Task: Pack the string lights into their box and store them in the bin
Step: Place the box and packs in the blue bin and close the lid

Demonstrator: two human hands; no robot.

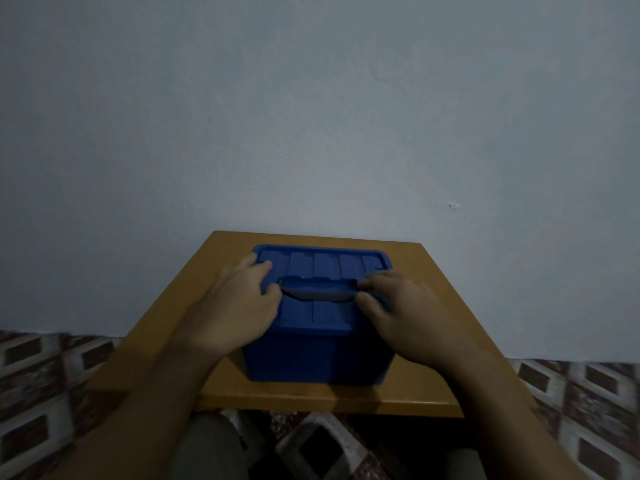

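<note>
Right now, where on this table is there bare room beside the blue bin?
Bare tabletop lies left and right of the bin, out to each table edge, though the forearms cross both. A strip runs along the near edge. Behind the bin, only a thin band before the wall. The lid is crowded: left hand and right hand are on it.

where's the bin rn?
Head view, centre: the blue bin sits closed on the yellow table against the wall, left hand and right hand on its lid.
</note>
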